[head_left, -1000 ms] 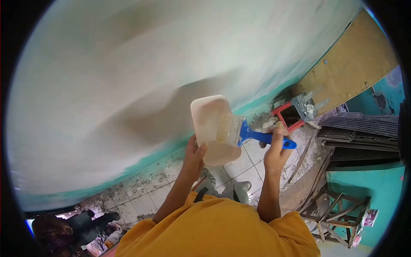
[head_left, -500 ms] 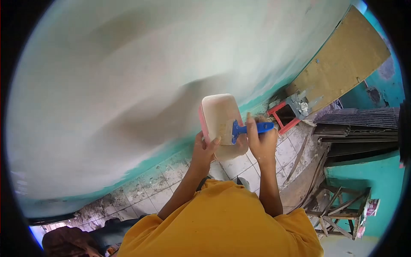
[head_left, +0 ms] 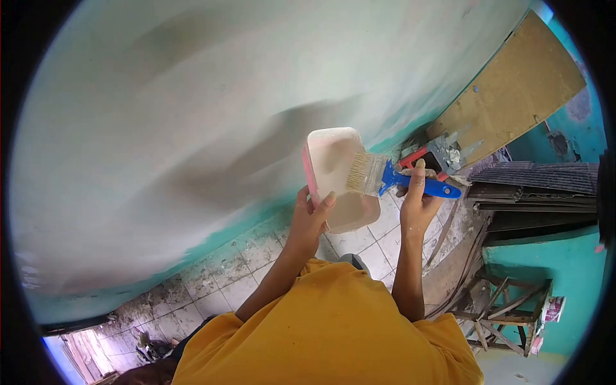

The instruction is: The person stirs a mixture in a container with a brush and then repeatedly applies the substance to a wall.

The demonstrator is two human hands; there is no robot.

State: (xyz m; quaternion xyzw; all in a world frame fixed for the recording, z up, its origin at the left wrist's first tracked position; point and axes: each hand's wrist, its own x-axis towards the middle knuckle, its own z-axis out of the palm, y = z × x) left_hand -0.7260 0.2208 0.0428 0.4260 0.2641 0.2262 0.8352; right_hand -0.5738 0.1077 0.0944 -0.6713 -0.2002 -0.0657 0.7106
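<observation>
My left hand grips the near left side of a pink-walled plastic tub, thumb over the rim. Its inside is coated with whitish paint, and the tub is tilted so that its opening faces me. In my right hand is a wide paintbrush with a blue handle, the fingers closed round the grip. The pale bristles point left and overlap the right part of the tub's opening in this view.
A whitish wall with a turquoise lower band runs along the left. Dirty floor tiles lie below. To the right are a red and grey stool, a leaning brown board, stacked corrugated sheets and a wooden frame.
My right hand has moved right and drawn the paintbrush up from inside the tub, so its bristles now show in full. The tub has shifted slightly right and up.
</observation>
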